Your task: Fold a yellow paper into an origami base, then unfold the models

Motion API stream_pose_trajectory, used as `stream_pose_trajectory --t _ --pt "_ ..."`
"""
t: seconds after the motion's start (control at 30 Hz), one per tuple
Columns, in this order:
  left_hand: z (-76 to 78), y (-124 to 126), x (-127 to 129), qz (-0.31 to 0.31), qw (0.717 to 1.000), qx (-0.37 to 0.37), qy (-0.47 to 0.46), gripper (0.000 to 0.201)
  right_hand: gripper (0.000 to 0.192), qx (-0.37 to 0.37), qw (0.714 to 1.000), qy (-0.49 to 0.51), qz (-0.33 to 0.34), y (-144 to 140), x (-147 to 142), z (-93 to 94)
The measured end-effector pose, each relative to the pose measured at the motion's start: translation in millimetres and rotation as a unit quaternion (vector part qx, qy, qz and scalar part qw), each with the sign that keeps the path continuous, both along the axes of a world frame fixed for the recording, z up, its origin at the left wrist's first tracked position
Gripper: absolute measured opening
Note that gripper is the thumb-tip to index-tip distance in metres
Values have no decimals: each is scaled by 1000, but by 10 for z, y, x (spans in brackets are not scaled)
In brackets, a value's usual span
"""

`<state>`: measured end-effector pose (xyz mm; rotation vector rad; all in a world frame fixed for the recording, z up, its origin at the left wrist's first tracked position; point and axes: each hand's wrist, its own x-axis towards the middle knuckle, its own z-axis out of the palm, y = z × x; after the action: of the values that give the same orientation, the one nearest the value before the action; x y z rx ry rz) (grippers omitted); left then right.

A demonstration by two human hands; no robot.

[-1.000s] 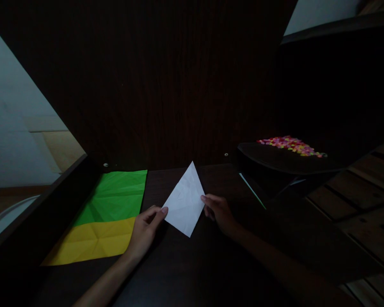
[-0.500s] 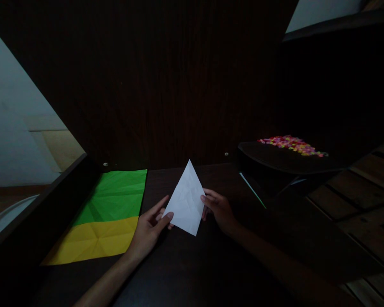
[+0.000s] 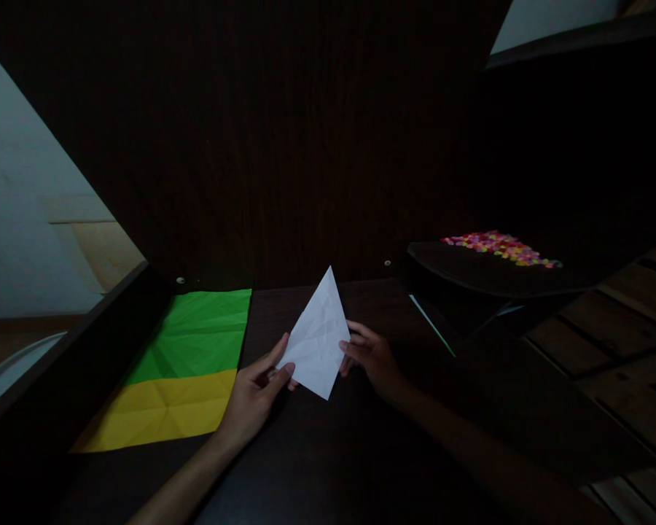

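A white sheet of paper (image 3: pixel 318 339), folded into a kite shape with faint creases, is held up over the dark tabletop, its sharp point facing away from me. My left hand (image 3: pixel 256 390) pinches the left corner between thumb and fingers. At the right corner, my right hand (image 3: pixel 369 357) grips the paper with the thumb on top and the fingers behind. The underside of the paper is hidden. Left of my left hand lie a creased green sheet (image 3: pixel 205 335) and a yellow sheet (image 3: pixel 169 412), edge against edge.
Right of my right hand lies a thin pale-and-green strip (image 3: pixel 431 325). Farther right, small colourful pieces (image 3: pixel 500 248) are heaped on a dark curved surface (image 3: pixel 464 273). A dark upright panel (image 3: pixel 306 146) stands behind the tabletop (image 3: pixel 306 474), and a raised edge (image 3: pixel 71 350) runs along its left.
The folded white paper has turned slightly clockwise, its tip shifting a little right and up. The left fingers have closed in against the paper's edge; the right thumb has moved slightly left.
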<state>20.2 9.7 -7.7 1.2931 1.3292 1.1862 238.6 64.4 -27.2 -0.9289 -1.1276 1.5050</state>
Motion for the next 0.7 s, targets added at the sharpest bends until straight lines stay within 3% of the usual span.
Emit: stream_pose_trajectory --t 0.27,0.43,0.7 --pt "-8 11 -2 -2 999 -17 -31 57 57 -30 999 17 6 16 -4 -7" --pt "-34 28 -13 -14 998 -14 -57 33 49 -25 999 17 20 13 -6 -7" --pt "45 10 -8 -99 995 -16 -14 24 43 -18 998 -8 55 2 9 -25"
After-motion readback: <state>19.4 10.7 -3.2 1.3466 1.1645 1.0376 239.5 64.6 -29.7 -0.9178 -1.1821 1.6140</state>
